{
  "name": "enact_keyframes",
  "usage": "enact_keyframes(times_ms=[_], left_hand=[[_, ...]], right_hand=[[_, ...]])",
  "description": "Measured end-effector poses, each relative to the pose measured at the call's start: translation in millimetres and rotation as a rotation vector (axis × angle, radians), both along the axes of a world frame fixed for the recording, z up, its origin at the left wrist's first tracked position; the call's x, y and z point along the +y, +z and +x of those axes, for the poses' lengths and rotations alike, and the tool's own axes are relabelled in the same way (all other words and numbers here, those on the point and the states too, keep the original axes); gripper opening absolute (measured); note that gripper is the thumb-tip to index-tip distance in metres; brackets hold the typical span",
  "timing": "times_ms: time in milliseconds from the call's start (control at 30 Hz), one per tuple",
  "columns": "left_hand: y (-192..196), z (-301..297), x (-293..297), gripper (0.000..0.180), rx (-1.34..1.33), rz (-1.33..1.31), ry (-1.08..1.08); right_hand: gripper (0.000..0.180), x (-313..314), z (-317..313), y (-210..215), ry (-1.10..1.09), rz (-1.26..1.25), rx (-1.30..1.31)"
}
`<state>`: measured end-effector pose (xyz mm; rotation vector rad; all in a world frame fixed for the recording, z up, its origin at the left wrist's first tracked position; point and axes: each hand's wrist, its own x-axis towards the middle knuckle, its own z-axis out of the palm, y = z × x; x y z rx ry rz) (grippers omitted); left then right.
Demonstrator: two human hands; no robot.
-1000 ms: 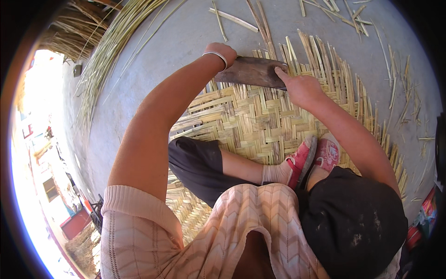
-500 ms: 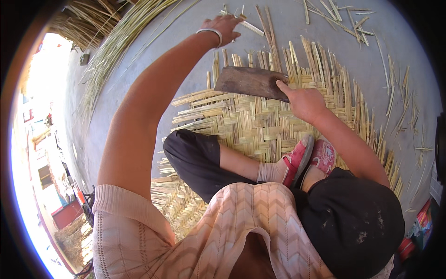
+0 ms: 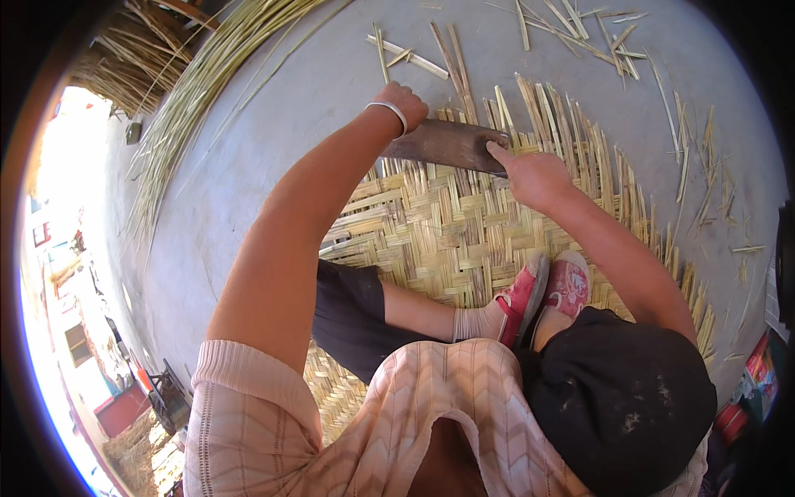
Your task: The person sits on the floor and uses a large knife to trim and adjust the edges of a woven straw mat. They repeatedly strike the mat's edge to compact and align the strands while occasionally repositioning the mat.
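A partly woven mat of split, straw-coloured strips (image 3: pixel 447 224) lies on the floor before me, its loose strip ends sticking out along the far and right edges. My right hand (image 3: pixel 538 178) is closed on a cleaver with a dark, rectangular blade (image 3: pixel 451 145), the index finger stretched along it. The blade lies across the mat's far edge, pointing left. My left hand (image 3: pixel 403 103), with a white bangle on the wrist, is closed near the blade's far left end. Whatever may be in its fingers is hidden.
Loose cut strips (image 3: pixel 580 33) are scattered on the grey floor (image 3: pixel 281 149) at the far side and right. A long bundle of greenish stalks (image 3: pixel 195 99) lies at the far left. My red shoes (image 3: pixel 523 302) rest on the mat.
My left hand has come down from beyond the mat toward the blade, and its fingers have closed. My right hand still holds the cleaver in nearly the same place.
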<state>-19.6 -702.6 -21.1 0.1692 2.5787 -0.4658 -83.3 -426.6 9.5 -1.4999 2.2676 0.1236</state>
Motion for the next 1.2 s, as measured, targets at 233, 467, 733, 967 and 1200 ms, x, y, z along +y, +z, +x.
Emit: enact_keyframes(times_ms=[233,467,733,967,1200], left_hand=[[16.1,-0.2,26.1,0.037,0.101,0.447,0.441],[55.1,25.2,-83.6,0.057,0.844,0.868,0.776],[12.0,315.5,-102.3,0.051,0.898,0.464,1.074],[9.6,378.0,36.5,0.029,0.583,0.469,1.208],[32.5,347.4,45.4,0.026,0.66,0.482,1.347]], right_hand=[[0.074,-4.5,-0.6,-6.2,-0.019,0.093,-0.026],[0.069,22.2,19.2,23.2,-0.06,-0.014,-0.092],[0.067,89.9,58.0,32.3,-0.009,-0.025,-0.164],[0.064,97.2,56.8,31.9,-0.117,0.046,-0.35],[0.063,92.9,59.1,37.5,-0.178,0.069,-0.391]])
